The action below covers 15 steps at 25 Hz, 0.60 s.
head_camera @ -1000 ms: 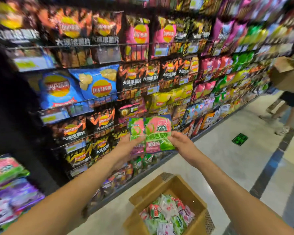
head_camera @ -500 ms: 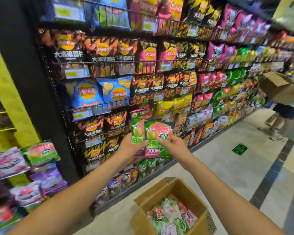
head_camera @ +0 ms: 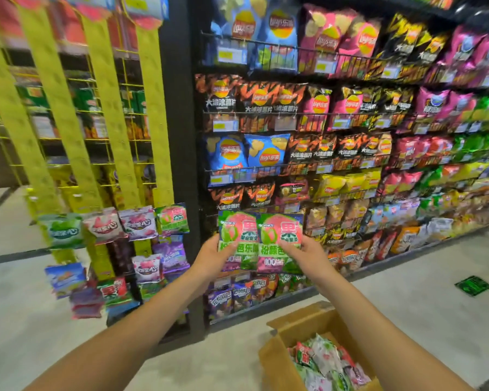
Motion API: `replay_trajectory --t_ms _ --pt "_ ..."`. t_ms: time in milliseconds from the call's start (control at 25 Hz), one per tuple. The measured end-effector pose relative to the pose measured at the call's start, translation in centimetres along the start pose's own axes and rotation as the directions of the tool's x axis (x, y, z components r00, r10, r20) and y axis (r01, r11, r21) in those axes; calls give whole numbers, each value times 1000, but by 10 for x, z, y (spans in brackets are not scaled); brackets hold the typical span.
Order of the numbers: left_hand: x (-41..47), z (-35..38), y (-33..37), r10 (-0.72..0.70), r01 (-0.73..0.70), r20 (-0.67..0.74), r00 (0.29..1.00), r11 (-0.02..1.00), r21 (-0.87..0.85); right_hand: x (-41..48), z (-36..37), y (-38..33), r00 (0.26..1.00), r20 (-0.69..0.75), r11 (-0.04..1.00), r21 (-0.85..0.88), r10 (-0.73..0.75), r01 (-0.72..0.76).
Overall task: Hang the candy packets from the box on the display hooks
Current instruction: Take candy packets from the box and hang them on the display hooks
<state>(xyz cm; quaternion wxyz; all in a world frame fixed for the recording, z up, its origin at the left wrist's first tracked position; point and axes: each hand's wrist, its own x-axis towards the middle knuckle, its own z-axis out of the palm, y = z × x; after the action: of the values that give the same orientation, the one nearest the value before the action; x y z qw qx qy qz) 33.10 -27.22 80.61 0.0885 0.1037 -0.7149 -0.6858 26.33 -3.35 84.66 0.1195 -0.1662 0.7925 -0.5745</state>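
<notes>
Head view, two green-pink candy packets (head_camera: 260, 241) gripped mid-frame, left hand (head_camera: 213, 256) and right hand (head_camera: 308, 255) fingers clamped on them, open cardboard box (head_camera: 277, 359) lower right, chip racks (head_camera: 350, 114) behind.

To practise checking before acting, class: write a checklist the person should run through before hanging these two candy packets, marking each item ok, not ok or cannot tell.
1. Left hand grips the left packet: ok.
2. Right hand grips the right packet: ok.
3. Both packets upright, fronts facing the camera: ok.
4. Packets held at the yellow strips: not ok; they are in front of the chip shelf, right of the strips.
5. Free hook on the strips: cannot tell, blurred.
6. Box holds more packets: ok.
</notes>
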Motion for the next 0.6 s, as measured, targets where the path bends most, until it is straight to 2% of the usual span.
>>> replay_trajectory --t_ms 320,600 --pt "-48 -112 3 -5 4 -207 978 1000 -4 22 98 -33 990 129 999 7 -49 48" --pt "-9 -222 -41 -10 15 -323 946 1000 12 88 181 -56 978 203 999 24 -52 49"
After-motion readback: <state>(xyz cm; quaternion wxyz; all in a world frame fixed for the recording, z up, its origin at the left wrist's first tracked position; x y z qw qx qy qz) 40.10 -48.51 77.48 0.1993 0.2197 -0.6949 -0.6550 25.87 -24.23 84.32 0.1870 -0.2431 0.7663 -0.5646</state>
